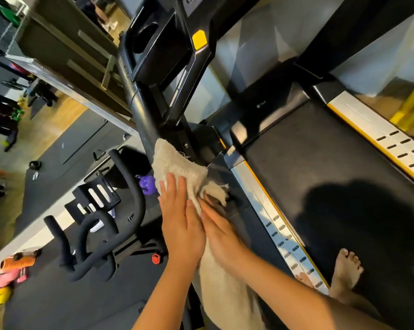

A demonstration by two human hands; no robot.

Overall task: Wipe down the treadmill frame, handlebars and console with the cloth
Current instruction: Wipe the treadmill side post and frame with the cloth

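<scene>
A cream towel-like cloth [177, 163] is wrapped over the lower part of the treadmill's black left upright [142, 108]. My left hand [179, 220] lies flat on the cloth with fingers together, pressing it against the frame. My right hand [221, 232] presses the cloth from the right side, fingers pointing at a bunched corner of it. More cloth hangs down below my hands. The console [163, 41] with a yellow button [199, 39] is above, tilted in view. The black belt [320, 175] lies to the right.
A silver side rail [270, 210] with a yellow edge runs beside the belt. My bare foot [346, 270] stands on the belt. A black exercise bike [101, 225] stands close on the left. A purple kettlebell [148, 183] and other gear sit on the dark floor.
</scene>
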